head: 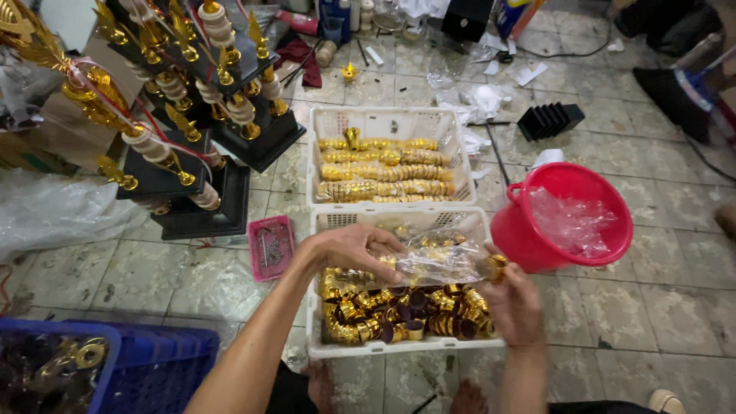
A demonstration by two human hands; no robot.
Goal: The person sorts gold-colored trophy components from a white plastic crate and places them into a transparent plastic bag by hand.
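Note:
My left hand (354, 251) and my right hand (515, 305) hold a stack of gold trophy pieces wrapped in clear plastic (438, 262) over the near white basket (337, 349). The left hand pinches the plastic wrap at the stack's left end. The right hand grips the gold piece (494, 267) at the right end. Below them the basket is full of loose gold cup-shaped pieces (399, 310). A second white basket (326, 123) just beyond holds several wrapped rows of gold pieces (383, 172).
A red bucket (515, 234) with crumpled clear plastic stands right of the baskets. Black-and-gold trophies (195, 100) rise at the left. A small pink tray (272, 247) lies beside them. A blue crate (161, 364) sits at the bottom left. Scraps litter the tiled floor.

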